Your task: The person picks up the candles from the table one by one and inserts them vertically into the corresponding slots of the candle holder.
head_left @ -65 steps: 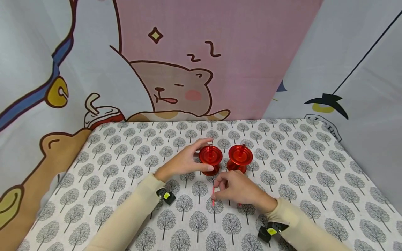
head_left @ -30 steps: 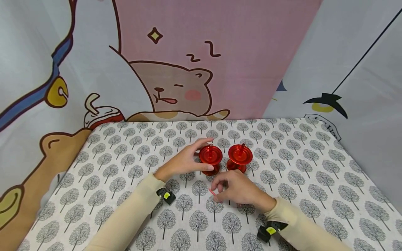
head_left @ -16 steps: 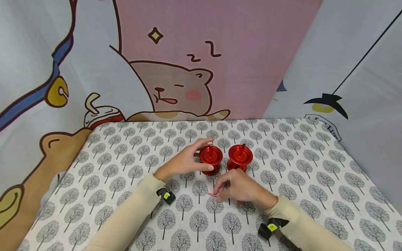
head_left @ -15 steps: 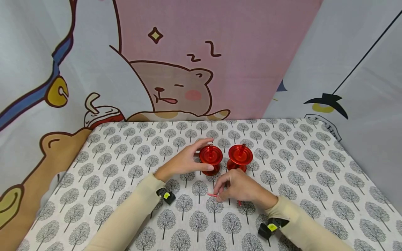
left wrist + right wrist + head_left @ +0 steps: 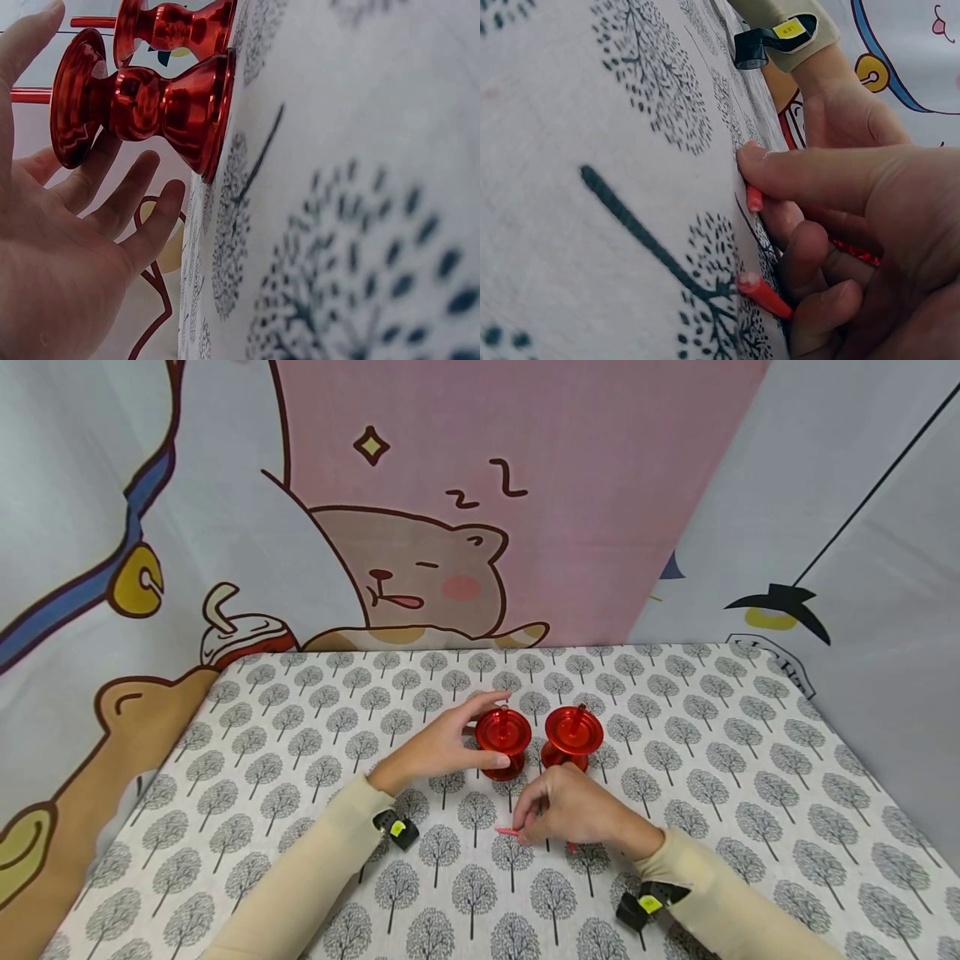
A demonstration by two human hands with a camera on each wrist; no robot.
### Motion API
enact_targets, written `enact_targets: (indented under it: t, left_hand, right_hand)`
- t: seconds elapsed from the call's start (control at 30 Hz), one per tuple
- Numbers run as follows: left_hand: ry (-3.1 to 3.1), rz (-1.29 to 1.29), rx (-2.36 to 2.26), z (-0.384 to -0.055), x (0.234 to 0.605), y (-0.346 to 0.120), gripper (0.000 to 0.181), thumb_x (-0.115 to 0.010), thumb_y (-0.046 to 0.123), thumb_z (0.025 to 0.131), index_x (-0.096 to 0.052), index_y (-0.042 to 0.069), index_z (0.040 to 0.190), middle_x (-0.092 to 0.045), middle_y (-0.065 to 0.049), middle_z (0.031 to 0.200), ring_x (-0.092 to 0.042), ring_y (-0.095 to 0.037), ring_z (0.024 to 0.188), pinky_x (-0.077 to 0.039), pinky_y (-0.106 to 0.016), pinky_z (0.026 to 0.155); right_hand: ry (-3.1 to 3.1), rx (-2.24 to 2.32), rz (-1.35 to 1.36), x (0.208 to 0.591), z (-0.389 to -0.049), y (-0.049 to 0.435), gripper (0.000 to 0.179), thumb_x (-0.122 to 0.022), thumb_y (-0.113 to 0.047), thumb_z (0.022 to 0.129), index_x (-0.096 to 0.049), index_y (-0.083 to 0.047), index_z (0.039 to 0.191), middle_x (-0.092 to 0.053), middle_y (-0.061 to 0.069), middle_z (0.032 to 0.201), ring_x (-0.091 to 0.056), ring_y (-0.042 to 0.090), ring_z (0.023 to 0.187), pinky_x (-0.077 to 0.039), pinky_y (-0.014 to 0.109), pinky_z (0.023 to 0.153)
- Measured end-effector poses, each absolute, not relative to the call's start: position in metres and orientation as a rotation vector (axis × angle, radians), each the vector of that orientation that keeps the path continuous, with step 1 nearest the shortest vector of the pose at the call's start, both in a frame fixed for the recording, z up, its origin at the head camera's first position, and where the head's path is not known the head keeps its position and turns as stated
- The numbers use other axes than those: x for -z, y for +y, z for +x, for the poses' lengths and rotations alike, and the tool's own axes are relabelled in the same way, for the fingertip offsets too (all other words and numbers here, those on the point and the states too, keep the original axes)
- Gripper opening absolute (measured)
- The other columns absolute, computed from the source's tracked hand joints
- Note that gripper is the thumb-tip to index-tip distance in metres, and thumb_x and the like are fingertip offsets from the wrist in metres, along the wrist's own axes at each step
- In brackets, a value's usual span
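Note:
Two shiny red candlesticks stand upright on the tree-print cloth: the left candlestick (image 5: 503, 732) and the right candlestick (image 5: 573, 732). My left hand (image 5: 448, 740) is cupped about the left one, fingers behind and thumb in front; in the left wrist view its fingers are spread and loosely extended beside the cup. Nearer to me, my right hand (image 5: 573, 806) pinches a thin red candle (image 5: 755, 198) between thumb and forefinger, close over the cloth. The candle points left in the head view. A second thin red candle (image 5: 765, 295) lies by the lower fingers, partly hidden by the hand.
The tree-print cloth (image 5: 315, 747) covers the table. Cartoon-printed curtains (image 5: 570, 510) hang behind and at both sides. Small black wrist cameras sit on the left cuff (image 5: 396, 828) and right cuff (image 5: 651, 906).
The candle in my right fingers has turned from pointing toward me to lying level and pointing left. My right hand has shifted only slightly. The left hand and both candlesticks have stayed put.

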State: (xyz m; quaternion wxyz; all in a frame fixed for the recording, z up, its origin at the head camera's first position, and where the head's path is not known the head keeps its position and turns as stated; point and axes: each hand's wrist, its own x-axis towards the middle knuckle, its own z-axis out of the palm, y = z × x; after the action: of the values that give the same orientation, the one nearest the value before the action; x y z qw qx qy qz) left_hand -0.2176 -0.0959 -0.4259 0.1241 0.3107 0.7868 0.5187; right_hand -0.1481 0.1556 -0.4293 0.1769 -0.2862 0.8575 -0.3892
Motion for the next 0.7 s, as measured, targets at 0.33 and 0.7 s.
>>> enact_targets:
  t: [0.33,0.7]
  left_hand:
    - [2.274,0.884,-1.534,-0.2166,0.4267,-0.0963,0.095,-0.092,0.020,0.093,-0.039,0.026,0.172,-0.061,-0.009,0.154,-0.061,-0.022,0.139,-0.055,-0.040,0.112]
    - [2.253,0.902,-1.548,-0.2155,0.4262,-0.0957,0.094,-0.091,0.021,0.094,-0.039,0.026,0.172,-0.061,-0.009,0.153,-0.062,-0.022,0.138,-0.055,-0.040,0.113]
  right_hand:
    - [2.433,1.106,-0.935,0.4273,-0.1452,0.1547,0.022,-0.090,0.000,0.078,-0.085,-0.022,0.081,-0.069,-0.019,0.072,-0.062,0.001,0.066,-0.052,0.021,0.060]
    - [2.517,0.977,-1.032,0.4283,-0.1396,0.1498,0.024,-0.083,-0.003,0.076,-0.077,-0.026,0.075,-0.060,-0.022,0.070,-0.055,-0.001,0.067,-0.050,0.021,0.063]
